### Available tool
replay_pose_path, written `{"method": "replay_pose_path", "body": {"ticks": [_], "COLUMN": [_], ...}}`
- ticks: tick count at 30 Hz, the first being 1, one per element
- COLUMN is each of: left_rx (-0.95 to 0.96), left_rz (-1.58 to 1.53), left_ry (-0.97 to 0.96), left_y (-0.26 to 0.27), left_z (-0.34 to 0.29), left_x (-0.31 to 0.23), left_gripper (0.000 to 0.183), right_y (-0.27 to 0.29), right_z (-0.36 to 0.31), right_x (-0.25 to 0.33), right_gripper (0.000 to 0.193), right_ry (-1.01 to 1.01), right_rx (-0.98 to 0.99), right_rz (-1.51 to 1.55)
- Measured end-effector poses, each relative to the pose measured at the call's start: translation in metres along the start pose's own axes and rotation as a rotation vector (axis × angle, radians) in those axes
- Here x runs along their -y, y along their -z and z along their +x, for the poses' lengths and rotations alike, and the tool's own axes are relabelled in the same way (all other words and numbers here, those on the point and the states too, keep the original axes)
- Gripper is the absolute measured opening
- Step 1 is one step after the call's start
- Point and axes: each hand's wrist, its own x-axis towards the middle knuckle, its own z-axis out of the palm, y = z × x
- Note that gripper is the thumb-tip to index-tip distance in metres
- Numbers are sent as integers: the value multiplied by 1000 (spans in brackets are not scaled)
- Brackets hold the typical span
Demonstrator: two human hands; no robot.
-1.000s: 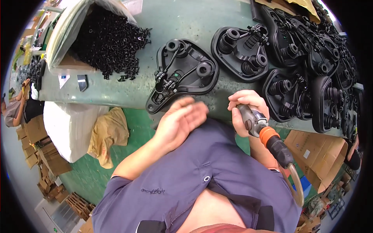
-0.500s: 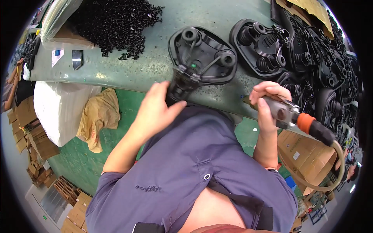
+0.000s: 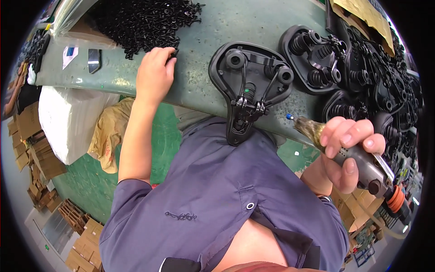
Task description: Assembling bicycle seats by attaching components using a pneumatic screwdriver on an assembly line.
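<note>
My left hand (image 3: pixel 155 75) is at the near edge of a heap of black screws (image 3: pixel 145 22), its thumb and fingers pinched together on a dark piece that looks like a screw. In my right hand (image 3: pixel 346 140) is a grey air screwdriver (image 3: pixel 358 165) with an orange ring at its hose end and a blue-tipped bit pointing left. Between my hands a black bicycle saddle (image 3: pixel 260 75) lies upside down, its nose overhanging the table's near edge. Neither hand touches it. The screwdriver's bit is apart from the saddle, to the right of its nose.
More upturned saddles (image 3: pixel 312 59) crowd the right of the green table (image 3: pixel 190 68). At its left are a phone (image 3: pixel 94 61) and a plastic-lined box (image 3: pixel 86 38). A white wrapped bundle (image 3: pixel 63 122) and a tan sack (image 3: pixel 108 136) stand below. Cardboard (image 3: pixel 358 213) lies at the lower right.
My left hand has left the saddle's nose and moved up and left to the screws, its fingers closing. My right hand has shifted right and down with the screwdriver, whose bit now points left.
</note>
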Motion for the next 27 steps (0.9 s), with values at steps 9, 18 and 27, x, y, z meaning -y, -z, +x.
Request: {"method": "replay_pose_path", "body": {"ticks": [9, 18, 27], "left_rx": [73, 498, 502], "left_rz": [120, -1808, -2007], "left_ry": [-170, 382, 230], "left_y": [-7, 20, 0], "left_z": [23, -25, -40], "left_x": [6, -127, -130], "left_gripper": [11, 24, 18], "right_y": [-7, -37, -60], "right_z": [17, 43, 39], "right_x": [4, -14, -17], "right_gripper": [42, 35, 34], "right_ry": [17, 162, 108], "right_rx": [125, 195, 89], "right_rz": [3, 268, 247]}}
